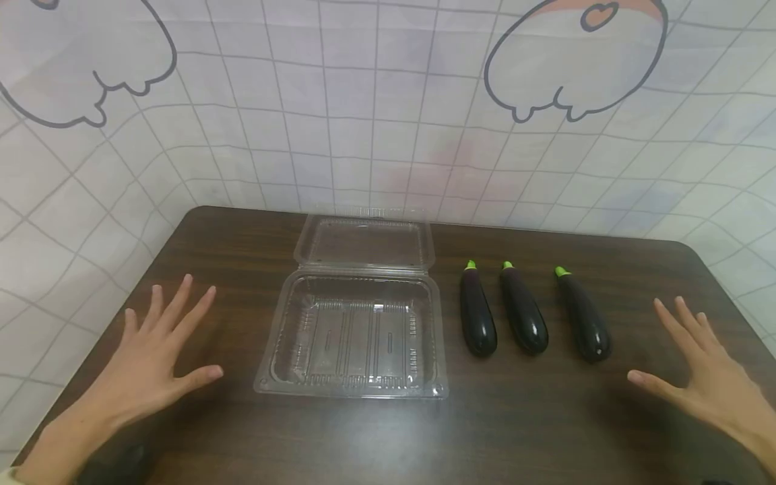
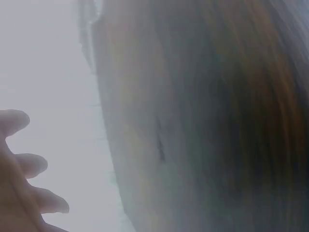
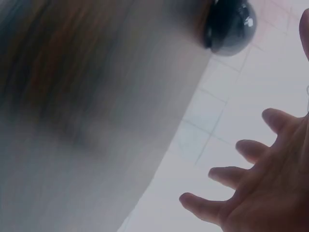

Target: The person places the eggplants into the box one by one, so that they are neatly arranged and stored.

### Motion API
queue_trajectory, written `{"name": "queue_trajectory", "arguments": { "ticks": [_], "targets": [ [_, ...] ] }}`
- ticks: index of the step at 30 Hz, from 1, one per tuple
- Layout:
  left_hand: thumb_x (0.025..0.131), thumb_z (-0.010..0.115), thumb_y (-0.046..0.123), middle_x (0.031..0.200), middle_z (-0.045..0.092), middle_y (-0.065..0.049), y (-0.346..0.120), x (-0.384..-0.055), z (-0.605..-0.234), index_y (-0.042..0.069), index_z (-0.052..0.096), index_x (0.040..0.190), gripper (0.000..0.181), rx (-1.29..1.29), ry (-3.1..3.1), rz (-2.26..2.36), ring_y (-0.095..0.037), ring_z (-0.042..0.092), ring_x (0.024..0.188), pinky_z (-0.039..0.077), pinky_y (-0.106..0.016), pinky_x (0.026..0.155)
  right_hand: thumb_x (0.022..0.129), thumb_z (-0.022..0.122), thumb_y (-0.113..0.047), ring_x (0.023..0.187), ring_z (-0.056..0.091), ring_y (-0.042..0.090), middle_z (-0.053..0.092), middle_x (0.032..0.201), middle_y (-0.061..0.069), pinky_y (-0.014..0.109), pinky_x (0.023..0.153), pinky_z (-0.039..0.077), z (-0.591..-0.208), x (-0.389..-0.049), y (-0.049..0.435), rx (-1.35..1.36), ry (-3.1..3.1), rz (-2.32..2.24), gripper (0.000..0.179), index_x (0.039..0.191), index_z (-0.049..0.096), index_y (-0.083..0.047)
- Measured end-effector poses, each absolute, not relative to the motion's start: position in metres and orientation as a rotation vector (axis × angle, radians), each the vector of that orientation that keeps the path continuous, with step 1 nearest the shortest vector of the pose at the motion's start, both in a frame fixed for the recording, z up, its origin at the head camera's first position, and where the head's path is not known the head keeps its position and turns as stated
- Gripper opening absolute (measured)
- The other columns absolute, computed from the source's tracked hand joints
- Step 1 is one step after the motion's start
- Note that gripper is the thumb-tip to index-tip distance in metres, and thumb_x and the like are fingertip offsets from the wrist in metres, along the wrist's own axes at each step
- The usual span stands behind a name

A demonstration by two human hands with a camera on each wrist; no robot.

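A clear plastic clamshell box (image 1: pixel 279 337) lies with its lid (image 1: pixel 364 242) folded back, left of the table's middle. Three dark eggplants with green stem ends are on its right: a left one (image 1: pixel 477 316), a middle one (image 1: pixel 525 313) and a right one (image 1: pixel 585 320). My left hand (image 1: pixel 151 364), fingers spread, is to the left of the box and holds nothing. Beyond the right eggplant, my right hand (image 1: pixel 715 384) is also spread and holds nothing. The rounded end of an eggplant (image 3: pixel 231 29) shows at the top of the right wrist view.
Everything lies on a dark wood-grain table (image 1: pixel 515 424) with rounded far corners. A white cloth (image 1: pixel 388 114) with a grid pattern and cartoon outlines hangs behind and beside the table. Near the left forearm is a dark shape (image 1: pixel 115 465).
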State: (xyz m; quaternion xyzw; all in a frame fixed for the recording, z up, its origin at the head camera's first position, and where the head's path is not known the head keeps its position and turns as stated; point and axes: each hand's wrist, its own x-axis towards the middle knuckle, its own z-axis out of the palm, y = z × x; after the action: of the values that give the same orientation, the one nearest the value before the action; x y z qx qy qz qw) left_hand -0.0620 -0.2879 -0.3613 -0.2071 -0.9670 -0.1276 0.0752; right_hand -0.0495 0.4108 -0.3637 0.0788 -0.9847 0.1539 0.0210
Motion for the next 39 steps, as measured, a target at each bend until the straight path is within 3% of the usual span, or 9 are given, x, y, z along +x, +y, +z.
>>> {"name": "queue_trajectory", "arguments": {
  "ticks": [2,9,14,17,22,27,35,39],
  "targets": [
    [0.079,0.071,0.05,0.159,-0.007,-0.013,-0.284,-0.062,-0.361,0.021,0.006,0.155,0.104,-0.63,-2.886,-0.452,-0.052,-0.011,0.136,-0.008,-0.076,0.093,0.083,0.073,-0.036,0.138,-0.016,0.046,-0.015,0.158,0.009,0.086,0.064,0.01,-0.363,-0.051,0.406,0.217,-3.058,0.554,0.104,0.155,-0.001,-0.024],
    [0.082,0.065,0.056,0.16,0.002,-0.012,-0.263,-0.062,-0.362,0.018,0.014,0.155,0.096,-0.701,-2.804,-0.688,-0.045,-0.003,0.141,0.001,-0.07,0.103,0.092,0.062,-0.033,0.134,0.002,0.058,-0.008,0.158,0.011,0.08,0.087,0.009,-0.364,-0.057,0.391,0.104,-3.007,0.805,0.09,0.154,-0.002,-0.026],
    [0.085,0.058,0.062,0.16,0.007,-0.006,-0.248,-0.06,-0.368,0.017,0.016,0.154,0.093,-0.742,-2.764,-0.857,-0.041,0.002,0.143,0.018,-0.077,0.092,0.094,0.06,-0.031,0.119,0.028,0.067,0.001,0.157,0.021,0.077,0.079,0.028,-0.364,-0.06,0.383,0.082,-3.024,0.944,0.087,0.153,-0.003,-0.032],
    [0.086,0.058,0.059,0.16,0.009,-0.005,-0.241,-0.059,-0.374,0.019,0.018,0.154,0.089,-0.76,-2.736,-1.018,-0.039,0.004,0.143,0.02,-0.081,0.085,0.094,0.059,-0.032,0.111,0.035,0.069,0.003,0.155,0.027,0.075,0.071,0.034,-0.365,-0.062,0.379,0.073,-3.048,0.968,0.087,0.153,-0.005,-0.034],
    [0.091,0.061,0.044,0.159,0.014,-0.01,-0.232,-0.061,-0.385,0.014,0.022,0.153,0.08,-0.838,-2.6,-1.338,-0.038,0.007,0.143,0.011,-0.077,0.095,0.094,0.059,-0.035,0.11,0.04,0.063,0.024,0.143,0.039,0.07,0.068,0.039,-0.37,-0.065,0.376,0.017,-3.04,0.976,0.086,0.155,-0.001,-0.022],
    [0.091,0.063,0.037,0.157,0.019,-0.013,-0.225,-0.066,-0.396,0.006,0.027,0.15,0.076,-0.897,-2.459,-1.468,-0.035,0.013,0.143,0.012,-0.071,0.1,0.095,0.058,-0.036,0.116,0.037,0.059,0.022,0.145,0.038,0.069,0.071,0.039,-0.378,-0.066,0.373,-0.026,-3.037,0.976,0.087,0.153,0.001,-0.005],
    [0.087,0.069,0.028,0.158,0.013,-0.016,-0.222,-0.068,-0.412,0.003,0.031,0.148,0.076,-0.938,-2.413,-1.537,-0.034,0.009,0.144,0.01,-0.072,0.097,0.092,0.063,-0.035,0.107,0.05,0.05,0.036,0.136,0.037,0.061,0.07,0.043,-0.387,-0.069,0.363,-0.028,-2.959,0.944,0.084,0.15,0.015,0.001],
    [0.091,0.063,0.033,0.157,0.013,-0.017,-0.222,-0.068,-0.415,0.002,0.032,0.148,0.072,-0.97,-2.4,-1.522,-0.036,0.01,0.144,0.011,-0.068,0.1,0.09,0.066,-0.037,0.103,0.052,0.048,0.039,0.134,0.036,0.058,0.069,0.043,-0.39,-0.068,0.358,-0.037,-2.95,0.915,0.086,0.149,0.017,0.003]
  ]
}}
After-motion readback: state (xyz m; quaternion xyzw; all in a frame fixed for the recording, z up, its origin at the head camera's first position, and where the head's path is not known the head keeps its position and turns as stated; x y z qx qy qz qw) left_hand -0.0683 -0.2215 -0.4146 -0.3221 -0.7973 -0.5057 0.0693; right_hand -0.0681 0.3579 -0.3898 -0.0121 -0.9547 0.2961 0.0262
